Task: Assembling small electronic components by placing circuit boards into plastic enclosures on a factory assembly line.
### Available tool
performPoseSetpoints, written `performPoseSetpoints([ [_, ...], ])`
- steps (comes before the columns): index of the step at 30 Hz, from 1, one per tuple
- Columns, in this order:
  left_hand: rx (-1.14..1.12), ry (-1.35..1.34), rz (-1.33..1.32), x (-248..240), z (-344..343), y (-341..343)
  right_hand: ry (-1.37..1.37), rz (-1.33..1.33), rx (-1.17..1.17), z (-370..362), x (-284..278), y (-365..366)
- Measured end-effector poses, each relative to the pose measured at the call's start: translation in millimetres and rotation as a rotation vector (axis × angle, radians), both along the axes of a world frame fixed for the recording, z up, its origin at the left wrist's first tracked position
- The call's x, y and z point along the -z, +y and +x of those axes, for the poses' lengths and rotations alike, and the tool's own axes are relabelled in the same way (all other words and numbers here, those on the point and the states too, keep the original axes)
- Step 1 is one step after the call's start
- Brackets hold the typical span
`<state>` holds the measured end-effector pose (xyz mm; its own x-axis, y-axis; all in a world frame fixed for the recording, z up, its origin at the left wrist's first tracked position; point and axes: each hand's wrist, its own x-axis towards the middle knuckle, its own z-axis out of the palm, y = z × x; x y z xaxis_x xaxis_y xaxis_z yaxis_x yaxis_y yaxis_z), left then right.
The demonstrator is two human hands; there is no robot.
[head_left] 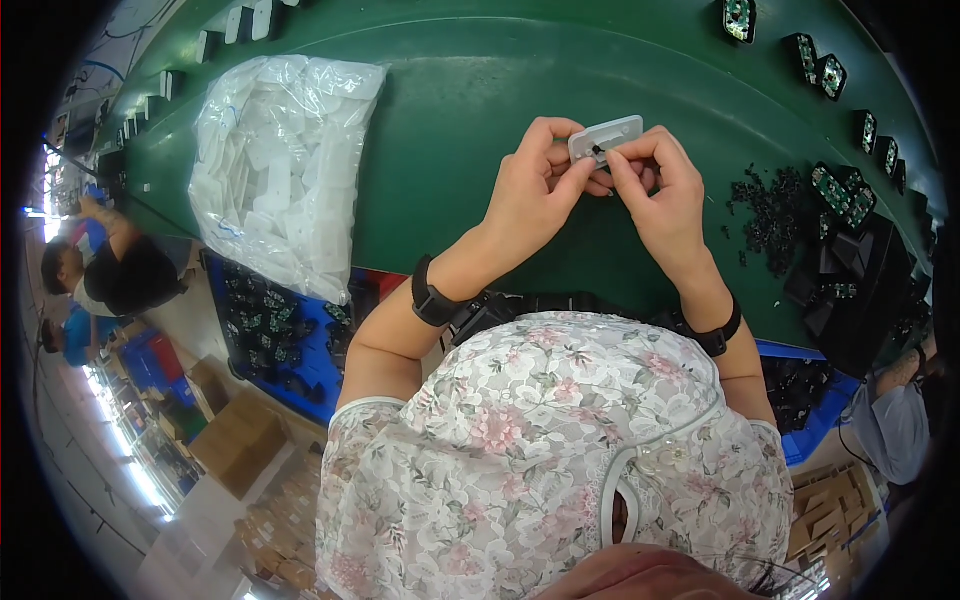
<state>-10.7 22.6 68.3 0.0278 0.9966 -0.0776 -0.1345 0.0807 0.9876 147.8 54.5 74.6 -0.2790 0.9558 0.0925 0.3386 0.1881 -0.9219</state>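
Note:
Over the green table, my left hand (535, 180) grips a small pale plastic cover (622, 131) by its left side. Its hollow inner face is turned toward me. My right hand (660, 185) pinches a tiny black part (598, 151) against the inside of that cover, thumb and forefinger together. The fingertips hide much of the black part, so its exact shape is not clear. To the right of my right hand lies a loose heap of similar small black parts (770, 215).
A clear plastic bag (285, 165) full of white covers sits left on the green table (450, 100). Circuit boards in black housings (830, 75) line the far right edge. Blue bins (300, 370) with boards stand below the table edge. Other people (120, 260) work at the left.

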Motion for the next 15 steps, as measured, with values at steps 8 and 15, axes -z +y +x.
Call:
performPoseSetpoints([
  [8,-0.018,0.295,0.197,-1.7,0.4,-2.3,-0.127,0.142,-0.014,-1.8,-3.9,-4.4],
  [15,0.048,0.072,0.006,-12.0,-3.7,-5.9,-0.015,0.184,0.149,7.1,-17.2,-1.6],
])
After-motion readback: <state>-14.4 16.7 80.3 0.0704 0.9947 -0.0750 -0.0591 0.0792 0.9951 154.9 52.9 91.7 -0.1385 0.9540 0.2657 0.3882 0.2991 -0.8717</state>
